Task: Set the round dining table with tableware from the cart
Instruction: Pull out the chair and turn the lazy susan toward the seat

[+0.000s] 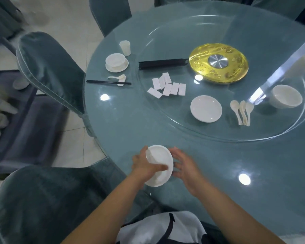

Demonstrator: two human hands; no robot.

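At the far left the cart (0,110) shows only as a blur of white ware, too smeared to sort. On the table (123,124), one place is laid: a cup (125,47), a bowl on a saucer (117,63), a spoon and a chopstick pair (108,82) lying across it.

Near the table's near edge, the left hand (142,164) grasps a small white plate (159,165), thumb across its face, the plate tilted and seemingly off the surface. The right hand (185,166) is just beside the plate's right rim, fingers loose, grip released on nothing. The plate sits between both hands; the left one carries it.

On the glass turntable (218,136), from left to right: spare chopsticks (163,63), white rests (166,86), an empty plate (206,109), spoons (242,111), and empty stacked bowls (286,96).
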